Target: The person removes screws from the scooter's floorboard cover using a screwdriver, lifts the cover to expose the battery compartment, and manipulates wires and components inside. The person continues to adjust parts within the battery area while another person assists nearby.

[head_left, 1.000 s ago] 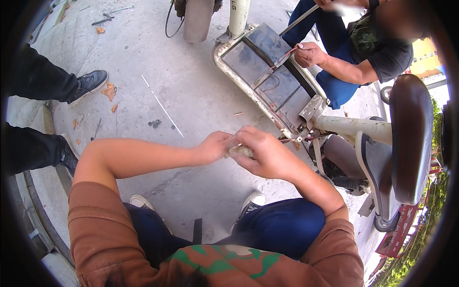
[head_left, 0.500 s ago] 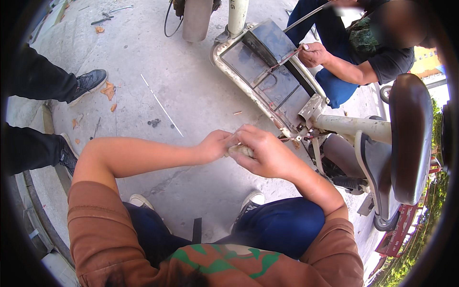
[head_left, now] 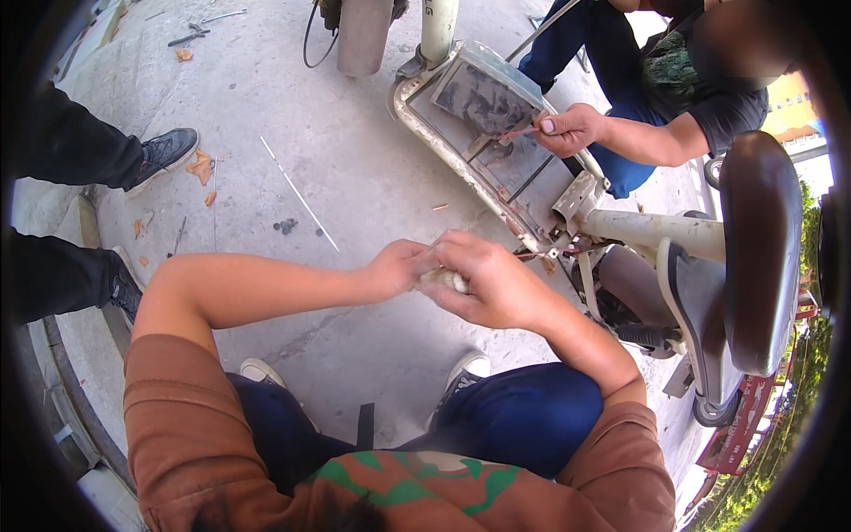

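Observation:
In front of my body my two hands meet at the fingertips. Curled in my right hand (head_left: 483, 277) is a small off-white crumpled bundle (head_left: 450, 280), which looks like fabric; its kind I cannot make out. My left hand (head_left: 397, 269) is closed, its fingertips pressed against those of my right, and what they pinch is hidden. Beyond them, at the upper right, lies the open frame (head_left: 461, 177) of a pale scooter. A dark dusty box-shaped block (head_left: 487, 97) sits tilted in it, while a co-worker's hand (head_left: 572, 131) grips a reddish cord beside it.
A dark scooter seat (head_left: 762, 257) stands at the right. At the left are another person's shoes (head_left: 164, 158). Dry leaves (head_left: 202, 167), a thin white rod (head_left: 299, 193) and a wrench (head_left: 224, 16) lie on the concrete. The co-worker crouches behind the frame.
The co-worker's hand has shifted slightly down and left with the cord. The dark block has tipped, showing a dusty face. My hands have hardly moved.

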`<act>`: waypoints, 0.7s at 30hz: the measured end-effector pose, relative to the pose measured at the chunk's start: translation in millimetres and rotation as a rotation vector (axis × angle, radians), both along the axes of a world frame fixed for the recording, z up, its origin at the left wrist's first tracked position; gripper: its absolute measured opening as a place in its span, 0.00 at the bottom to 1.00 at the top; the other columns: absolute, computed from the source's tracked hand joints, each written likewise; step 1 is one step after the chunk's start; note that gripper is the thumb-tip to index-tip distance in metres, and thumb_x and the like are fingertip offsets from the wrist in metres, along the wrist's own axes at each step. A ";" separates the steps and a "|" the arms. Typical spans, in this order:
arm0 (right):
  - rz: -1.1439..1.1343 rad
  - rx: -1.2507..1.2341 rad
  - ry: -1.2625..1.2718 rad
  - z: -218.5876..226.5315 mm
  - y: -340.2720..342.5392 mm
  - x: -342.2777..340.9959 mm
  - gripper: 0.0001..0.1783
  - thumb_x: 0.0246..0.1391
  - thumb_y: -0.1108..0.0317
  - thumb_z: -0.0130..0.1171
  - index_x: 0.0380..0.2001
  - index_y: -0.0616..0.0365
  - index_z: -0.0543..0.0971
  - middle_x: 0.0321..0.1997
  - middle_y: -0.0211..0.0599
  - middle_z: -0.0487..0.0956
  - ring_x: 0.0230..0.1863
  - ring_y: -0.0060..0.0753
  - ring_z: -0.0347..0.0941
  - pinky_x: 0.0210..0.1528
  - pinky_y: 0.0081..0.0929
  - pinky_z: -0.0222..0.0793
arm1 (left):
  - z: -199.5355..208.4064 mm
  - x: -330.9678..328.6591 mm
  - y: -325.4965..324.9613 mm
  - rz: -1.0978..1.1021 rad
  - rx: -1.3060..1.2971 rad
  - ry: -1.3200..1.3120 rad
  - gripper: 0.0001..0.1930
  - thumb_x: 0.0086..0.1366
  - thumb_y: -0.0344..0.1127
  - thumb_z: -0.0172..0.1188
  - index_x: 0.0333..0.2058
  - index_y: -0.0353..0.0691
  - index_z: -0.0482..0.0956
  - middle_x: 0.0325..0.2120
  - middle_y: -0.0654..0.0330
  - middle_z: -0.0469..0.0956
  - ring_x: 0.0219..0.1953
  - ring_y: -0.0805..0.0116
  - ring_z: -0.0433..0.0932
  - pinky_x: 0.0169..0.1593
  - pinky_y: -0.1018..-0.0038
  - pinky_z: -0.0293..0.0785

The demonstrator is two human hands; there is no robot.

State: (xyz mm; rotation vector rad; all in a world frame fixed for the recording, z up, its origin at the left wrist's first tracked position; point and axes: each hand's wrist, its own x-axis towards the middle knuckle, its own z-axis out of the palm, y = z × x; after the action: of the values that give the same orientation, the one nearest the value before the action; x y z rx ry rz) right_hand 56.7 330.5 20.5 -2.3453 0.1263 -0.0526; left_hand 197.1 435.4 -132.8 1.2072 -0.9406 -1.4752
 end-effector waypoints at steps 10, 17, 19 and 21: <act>-0.315 0.018 0.038 0.8 -17.0 3.4 0.16 0.52 0.63 0.71 0.40 0.59 0.80 0.38 0.42 0.77 0.40 0.44 0.77 0.43 0.39 0.74 | -9.3 13.0 -0.3 0.047 0.254 -0.121 0.21 0.73 0.48 0.54 0.32 0.34 0.82 0.27 0.65 0.80 0.33 0.79 0.75 0.38 0.74 0.72; -0.259 -0.942 -0.112 18.6 -135.7 67.6 0.45 0.36 0.59 0.79 0.60 0.58 0.73 0.61 0.50 0.72 0.63 0.54 0.66 0.64 0.44 0.65 | -43.4 28.2 11.5 -0.242 0.284 -0.723 0.28 0.75 0.59 0.46 0.32 0.39 0.82 0.28 0.53 0.82 0.35 0.54 0.80 0.42 0.62 0.73; -0.214 -0.962 0.039 5.2 -155.2 94.8 0.55 0.32 0.55 0.80 0.66 0.56 0.67 0.64 0.52 0.70 0.67 0.55 0.63 0.67 0.46 0.62 | -67.0 19.5 21.5 -0.374 0.247 -0.793 0.28 0.75 0.60 0.44 0.36 0.41 0.82 0.34 0.51 0.82 0.40 0.48 0.80 0.47 0.58 0.73; -0.216 -0.974 0.165 -4.8 -160.9 113.5 0.62 0.29 0.52 0.81 0.70 0.53 0.63 0.66 0.54 0.68 0.68 0.56 0.62 0.69 0.47 0.59 | -83.3 20.3 25.7 -0.573 0.255 -0.842 0.30 0.73 0.63 0.45 0.42 0.38 0.80 0.41 0.46 0.81 0.48 0.45 0.79 0.53 0.56 0.73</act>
State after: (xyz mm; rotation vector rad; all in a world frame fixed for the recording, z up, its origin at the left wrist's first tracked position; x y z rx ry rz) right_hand 170.1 169.6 15.7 -3.2949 0.5349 -0.0277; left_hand 217.3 461.1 -216.1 1.9206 -1.8148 -1.5498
